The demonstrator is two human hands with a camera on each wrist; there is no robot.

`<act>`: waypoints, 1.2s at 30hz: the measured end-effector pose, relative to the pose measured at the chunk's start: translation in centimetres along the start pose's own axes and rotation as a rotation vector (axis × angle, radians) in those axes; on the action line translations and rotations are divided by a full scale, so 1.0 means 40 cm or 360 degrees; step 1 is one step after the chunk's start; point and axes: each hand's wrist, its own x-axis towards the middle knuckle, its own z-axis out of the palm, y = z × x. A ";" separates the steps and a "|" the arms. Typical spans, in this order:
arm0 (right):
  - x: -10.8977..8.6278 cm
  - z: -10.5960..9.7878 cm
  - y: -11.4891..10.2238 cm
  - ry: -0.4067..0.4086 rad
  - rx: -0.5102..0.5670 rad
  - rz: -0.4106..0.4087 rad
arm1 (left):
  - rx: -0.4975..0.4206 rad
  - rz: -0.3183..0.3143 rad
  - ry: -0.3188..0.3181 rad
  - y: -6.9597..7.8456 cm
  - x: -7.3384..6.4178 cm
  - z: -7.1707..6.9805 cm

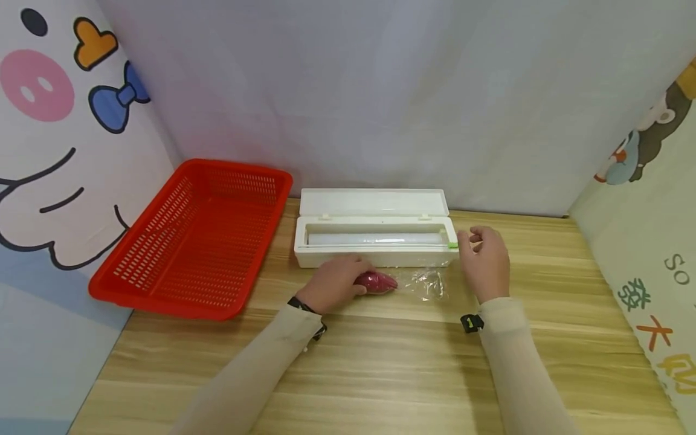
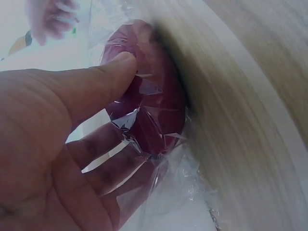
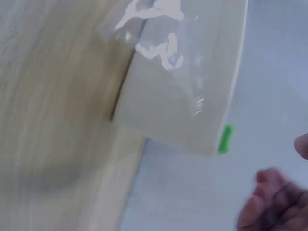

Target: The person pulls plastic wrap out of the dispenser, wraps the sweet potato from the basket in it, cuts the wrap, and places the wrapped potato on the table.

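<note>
A purplish-red, oblong sweet potato [image 1: 376, 283] lies in front of the white cling film box, with clear film [image 2: 144, 89] wrapped around it. My left hand [image 1: 338, 283] grips it, the thumb on one side and the fingers on the other. From its right end a loose, crumpled piece of film [image 1: 429, 284] trails along the front of the box [image 1: 375, 260]. My right hand [image 1: 486, 263] hovers at the box's right end, fingers loosely bent and holding nothing. A green slide cutter [image 3: 225, 139] sits on the box's edge, apart from the fingers.
The box lid [image 1: 372, 202] stands raised at the back, and a film roll [image 1: 375, 238] shows inside. On the left is a red slotted basket [image 1: 103, 290]. A pale curtain [image 1: 380, 96] hangs behind the wooden table [image 1: 391, 374], with printed cloths on both sides.
</note>
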 end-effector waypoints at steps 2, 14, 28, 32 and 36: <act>-0.021 0.010 -0.017 0.0172 0.0037 -0.0256 | -0.0021 0.0008 -0.0007 -0.001 -0.002 0.000; -0.155 0.096 -0.117 -0.0590 -0.0330 -0.0763 | -0.0139 0.0011 -0.0060 -0.021 0.006 0.012; -0.167 0.172 -0.080 -0.0456 -0.0459 -0.0474 | -0.0313 -0.0016 -0.0129 -0.025 0.002 0.026; -0.158 0.181 -0.083 -0.0578 -0.0303 -0.0408 | -0.0390 -0.0029 -0.0136 -0.030 0.001 0.025; -0.144 0.191 -0.075 -0.0712 -0.0142 -0.0350 | -0.0451 -0.0043 -0.0153 -0.033 0.002 0.022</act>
